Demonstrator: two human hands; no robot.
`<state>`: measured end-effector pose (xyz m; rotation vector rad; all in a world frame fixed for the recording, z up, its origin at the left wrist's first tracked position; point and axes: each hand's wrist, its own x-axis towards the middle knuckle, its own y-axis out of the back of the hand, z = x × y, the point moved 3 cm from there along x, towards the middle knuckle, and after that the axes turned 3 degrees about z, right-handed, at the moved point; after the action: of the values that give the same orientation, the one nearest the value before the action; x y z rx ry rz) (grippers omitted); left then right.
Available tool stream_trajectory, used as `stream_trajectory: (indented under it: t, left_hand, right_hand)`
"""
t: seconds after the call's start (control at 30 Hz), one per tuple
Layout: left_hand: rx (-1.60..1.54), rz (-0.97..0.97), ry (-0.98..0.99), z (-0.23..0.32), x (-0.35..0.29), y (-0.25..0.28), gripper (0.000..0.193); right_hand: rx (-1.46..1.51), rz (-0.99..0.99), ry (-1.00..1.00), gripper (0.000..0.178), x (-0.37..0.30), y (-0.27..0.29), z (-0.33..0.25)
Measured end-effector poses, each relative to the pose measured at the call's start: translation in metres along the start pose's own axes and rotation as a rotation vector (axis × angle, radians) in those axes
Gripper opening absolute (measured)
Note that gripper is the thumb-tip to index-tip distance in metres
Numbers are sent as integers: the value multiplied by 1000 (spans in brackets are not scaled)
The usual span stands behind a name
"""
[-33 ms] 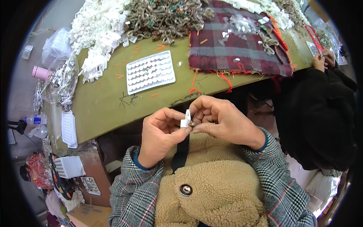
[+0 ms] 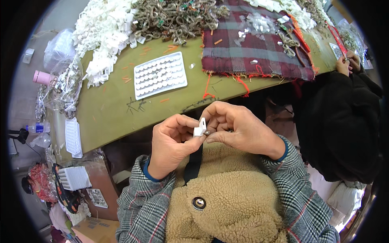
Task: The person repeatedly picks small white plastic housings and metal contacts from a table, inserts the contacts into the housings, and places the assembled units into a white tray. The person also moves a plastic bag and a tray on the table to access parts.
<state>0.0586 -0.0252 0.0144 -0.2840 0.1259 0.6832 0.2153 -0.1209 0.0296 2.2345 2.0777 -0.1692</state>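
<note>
In front of my chest, both hands meet at a small white plastic piece (image 2: 198,131) with an upright slotted tab. My left hand (image 2: 173,139) pinches this piece between thumb and fingers. On its right side, my right hand (image 2: 239,127) is closed, thumb and forefinger pressed on a small metal part (image 2: 206,132) that touches the white piece. The fingers partly cover both parts, so how they join cannot be seen. Beyond my hands, a white tray (image 2: 139,96) with rows of round white pieces lies on the green table (image 2: 117,115).
Heaped at the back are white plastic pieces (image 2: 103,34) and tangled brownish cords (image 2: 174,18). A plaid cloth (image 2: 227,52) carries clear bits and red-handled pliers (image 2: 299,40). A co-worker in black (image 2: 336,125) sits at right. Stacked trays (image 2: 73,137) overhang the left table edge.
The white piece's tab has tilted slightly in my fingers. My hands keep almost the same place and grip.
</note>
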Motion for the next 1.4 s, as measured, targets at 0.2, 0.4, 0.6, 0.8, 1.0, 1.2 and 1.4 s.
stream_trajectory:
  t: [0.2, 0.4, 0.6, 0.8, 1.0, 1.2, 1.4]
  left_hand:
    - [238, -32, -188, 1, 4, -10, 19]
    - [159, 60, -190, -1, 3, 1, 19]
    - [184, 228, -321, 3, -1, 7, 21]
    - [107, 248, -281, 0, -8, 13, 20]
    - [-104, 170, -142, -3, -3, 18, 19]
    - [-29, 193, -48, -6, -2, 20, 19]
    - [-179, 184, -23, -8, 2, 18, 19]
  right_hand:
    - [-225, 1, -51, 49, 0, 6, -2]
    - [-338, 195, 92, 57, -2, 5, -7]
    - [-579, 540, 477, 46, -16, -16, -19]
    - [-494, 457, 490, 33, 6, -44, 8]
    - [-729, 356, 797, 37, 4, -31, 12]
    - [-734, 370, 741, 35, 5, -28, 16]
    - [-696, 453, 677, 29, 4, -28, 12]
